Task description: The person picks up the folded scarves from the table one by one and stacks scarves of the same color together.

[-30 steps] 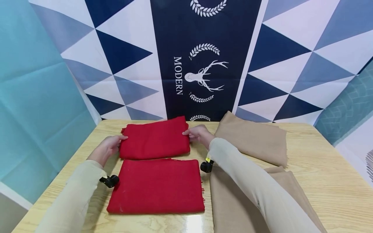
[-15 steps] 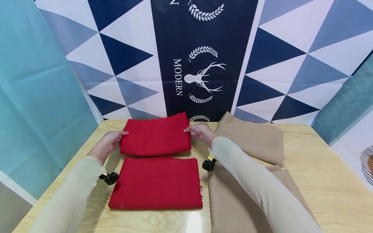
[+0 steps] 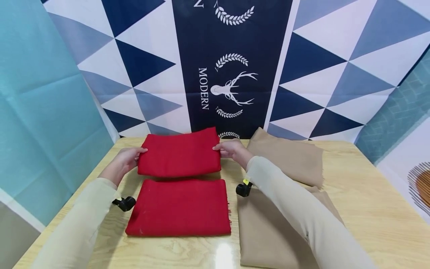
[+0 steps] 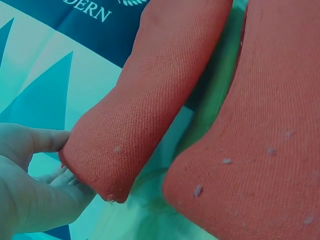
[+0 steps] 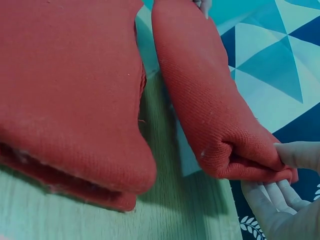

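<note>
A folded red cloth (image 3: 179,154) is held up by its two short sides at the back of the table. My left hand (image 3: 125,158) pinches its left side, thumb on top and fingers beneath, as the left wrist view shows. On the other side my right hand (image 3: 233,150) grips the right end, with the thumb over the folds and fingers (image 5: 270,197) under them. In both wrist views a gap shows between this cloth and a second folded red cloth (image 3: 178,209), which lies flat on the table nearer to me, with fringe along its right edge.
Two folded beige cloths lie on the right of the wooden table (image 3: 349,186): a back one (image 3: 289,157) and a front one (image 3: 265,231) partly under my right sleeve. A patterned curtain (image 3: 231,74) hangs right behind the table's back edge.
Both hands have lifted the back red cloth, and its front edge has risen off the table away from the front one. The head view has shifted slightly.
</note>
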### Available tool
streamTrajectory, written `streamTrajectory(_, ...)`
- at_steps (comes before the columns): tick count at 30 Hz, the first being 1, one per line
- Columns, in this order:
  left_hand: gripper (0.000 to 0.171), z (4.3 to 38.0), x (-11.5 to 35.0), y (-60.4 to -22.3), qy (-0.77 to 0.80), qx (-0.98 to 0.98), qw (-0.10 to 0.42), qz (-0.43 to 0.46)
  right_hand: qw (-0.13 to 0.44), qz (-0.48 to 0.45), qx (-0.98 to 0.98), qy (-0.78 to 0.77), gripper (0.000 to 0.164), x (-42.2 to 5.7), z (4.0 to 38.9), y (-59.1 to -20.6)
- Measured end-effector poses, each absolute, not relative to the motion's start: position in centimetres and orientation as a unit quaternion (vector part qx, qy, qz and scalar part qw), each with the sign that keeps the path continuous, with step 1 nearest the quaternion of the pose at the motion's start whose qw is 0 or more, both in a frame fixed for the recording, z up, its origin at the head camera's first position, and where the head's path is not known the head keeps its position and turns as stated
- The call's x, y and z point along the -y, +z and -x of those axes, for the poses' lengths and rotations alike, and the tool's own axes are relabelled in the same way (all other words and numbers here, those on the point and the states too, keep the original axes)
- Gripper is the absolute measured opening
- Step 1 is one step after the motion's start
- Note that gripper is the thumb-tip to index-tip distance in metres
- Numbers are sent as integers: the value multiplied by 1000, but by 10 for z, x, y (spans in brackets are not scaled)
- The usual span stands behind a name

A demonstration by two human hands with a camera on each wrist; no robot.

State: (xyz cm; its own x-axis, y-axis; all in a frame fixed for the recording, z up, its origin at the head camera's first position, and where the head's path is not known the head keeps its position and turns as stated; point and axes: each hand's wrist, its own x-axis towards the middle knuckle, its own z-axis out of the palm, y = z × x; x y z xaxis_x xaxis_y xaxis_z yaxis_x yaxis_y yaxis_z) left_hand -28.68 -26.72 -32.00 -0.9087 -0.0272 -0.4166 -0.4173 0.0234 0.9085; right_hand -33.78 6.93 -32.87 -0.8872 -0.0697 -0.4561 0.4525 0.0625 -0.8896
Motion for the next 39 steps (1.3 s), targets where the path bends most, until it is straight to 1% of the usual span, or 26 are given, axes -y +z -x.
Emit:
streamTrajectory(3, 18, 287, 266, -319, 680, -703, 143, 151, 191, -137, -705, -669, 48, -72, 336, -328)
streamTrajectory(10, 15, 284, 266, -320, 690, -696, 145, 134, 199, -132, -699, -674, 48, -77, 331, -325)
streamTrajectory(17, 23, 281, 267, -322, 691, -698, 149, 120, 202, -120, -694, -681, 50, -80, 327, -325)
streamTrajectory(22, 23, 279, 270, -324, 691, -698, 152, 110, 202, -109, -692, -685, 51, -80, 324, -324)
streamTrajectory(29, 38, 277, 271, -322, 695, -695, 152, 101, 204, -106, -692, -684, 49, -80, 320, -321)
streamTrajectory(31, 36, 277, 272, -322, 697, -694, 152, 99, 206, -105, -687, -689, 48, -81, 319, -321)
streamTrajectory(37, 14, 276, 272, -321, 704, -688, 151, 89, 205, -87, -689, -690, 46, -84, 315, -318)
streamTrajectory(39, 12, 275, 272, -321, 707, -685, 153, 88, 207, -83, -691, -688, 44, -85, 314, -317)
